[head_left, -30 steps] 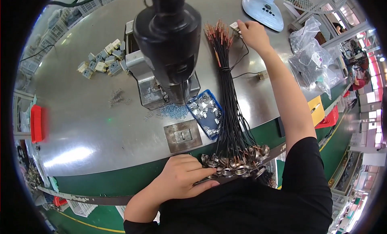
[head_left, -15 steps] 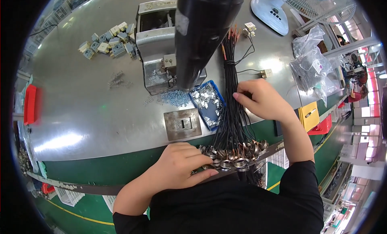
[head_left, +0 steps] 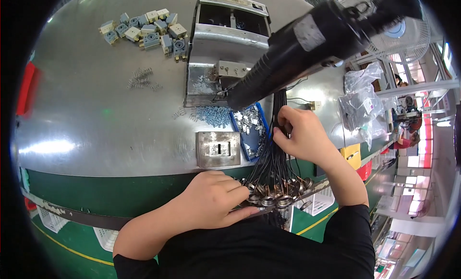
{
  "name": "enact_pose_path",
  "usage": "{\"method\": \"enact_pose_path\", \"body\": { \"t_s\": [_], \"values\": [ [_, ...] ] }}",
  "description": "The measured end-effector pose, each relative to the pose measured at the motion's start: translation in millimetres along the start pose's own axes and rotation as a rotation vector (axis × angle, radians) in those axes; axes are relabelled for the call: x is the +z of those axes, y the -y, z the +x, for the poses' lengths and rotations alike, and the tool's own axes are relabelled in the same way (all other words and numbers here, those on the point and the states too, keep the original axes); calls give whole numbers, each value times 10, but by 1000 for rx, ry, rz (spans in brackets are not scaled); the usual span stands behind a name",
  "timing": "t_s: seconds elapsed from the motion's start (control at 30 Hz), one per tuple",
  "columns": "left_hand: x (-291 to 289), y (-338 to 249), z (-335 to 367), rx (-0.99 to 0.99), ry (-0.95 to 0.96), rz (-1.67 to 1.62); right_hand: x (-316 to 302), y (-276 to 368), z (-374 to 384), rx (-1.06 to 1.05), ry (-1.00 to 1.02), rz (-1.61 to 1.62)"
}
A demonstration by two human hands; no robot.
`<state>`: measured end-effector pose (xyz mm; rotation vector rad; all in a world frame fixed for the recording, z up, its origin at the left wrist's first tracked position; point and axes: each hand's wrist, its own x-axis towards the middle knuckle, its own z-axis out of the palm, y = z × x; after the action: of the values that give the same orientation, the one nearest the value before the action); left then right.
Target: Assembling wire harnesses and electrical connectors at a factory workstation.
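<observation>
A bundle of thin black wires (head_left: 272,166) runs down over the front edge of the metal bench. At its lower end hang several shiny metal rings (head_left: 284,200) with coppery wire ends. My right hand (head_left: 302,135) pinches the wires higher up, between thumb and curled fingers. Beside the rings, my left hand (head_left: 218,197) is closed, its thumb and fingertips at the leftmost ring; the grip itself is mostly hidden. Left of the wires lie a blue tray (head_left: 250,138) of small metal pieces and a steel block (head_left: 206,153) with a slot.
A black cylindrical tool (head_left: 293,53) slants in front of a metal fixture (head_left: 204,67). Bluish screws (head_left: 213,116), springs (head_left: 142,80) and grey and cream plug parts (head_left: 151,39) lie leftward. A fan (head_left: 403,34), plastic bag (head_left: 362,103) and yellow pad (head_left: 352,156) are rightward.
The whole view has shifted, and the black tool now appears slanted toward the upper right. My right hand sits slightly lower along the wires. My left hand stays by the rings.
</observation>
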<state>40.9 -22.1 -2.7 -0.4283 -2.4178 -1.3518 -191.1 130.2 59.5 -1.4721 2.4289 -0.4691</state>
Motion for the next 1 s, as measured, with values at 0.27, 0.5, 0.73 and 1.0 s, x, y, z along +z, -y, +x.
{"method": "enact_pose_path", "body": {
  "t_s": [0.27, 0.5, 0.73, 1.0],
  "values": [
    [13, 21, -24, -8, -6, -9, -52, -7, 94, 112, 110, 0],
    [34, 25, -5, 3, -13, 1, 62, -354, -136, 223, 44, 292],
    [26, 10, 4, -22, 9, 14, 22, -275, 28, 206, 23, 443],
    [71, 24, 4, -29, -7, 0, -85, -150, 247, 222, 191, 254]
  ]
}}
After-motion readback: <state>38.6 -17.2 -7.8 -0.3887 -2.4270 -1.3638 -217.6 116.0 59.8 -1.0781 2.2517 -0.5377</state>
